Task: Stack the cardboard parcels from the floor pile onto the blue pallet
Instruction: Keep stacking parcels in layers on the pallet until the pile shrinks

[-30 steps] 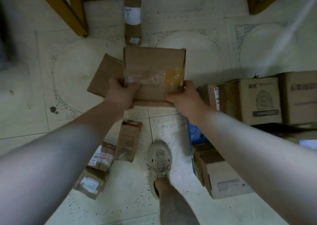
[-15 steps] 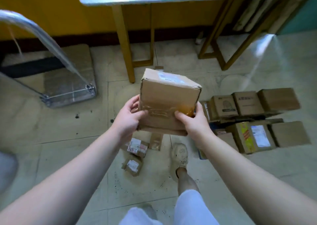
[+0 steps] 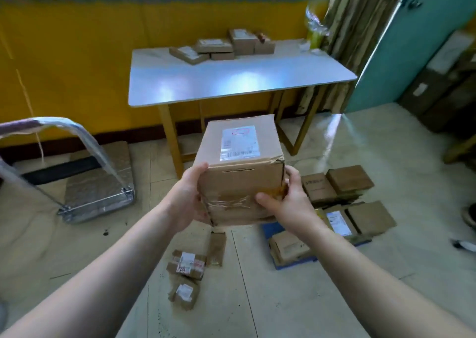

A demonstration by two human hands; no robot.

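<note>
A brown cardboard parcel (image 3: 239, 167) with a white shipping label on top and clear tape on its near face is held up in front of me at chest height. My left hand (image 3: 189, 198) grips its left side and my right hand (image 3: 288, 203) grips its lower right corner, thumb on the taped face. The blue pallet (image 3: 270, 228) lies on the floor to the right, mostly covered by several flat parcels (image 3: 350, 180). Three small parcels (image 3: 190, 263) of the floor pile lie below the held box.
A white-topped table (image 3: 239, 80) with yellow legs stands ahead against the yellow wall, with several parcels (image 3: 224, 45) on it. A folding platform trolley (image 3: 95, 183) is at the left. More cartons (image 3: 443, 80) stand at the far right by a teal door.
The parcel has been lifted from near the floor to chest height and tipped so its labelled top shows. My view has risen from the floor to the table and wall.
</note>
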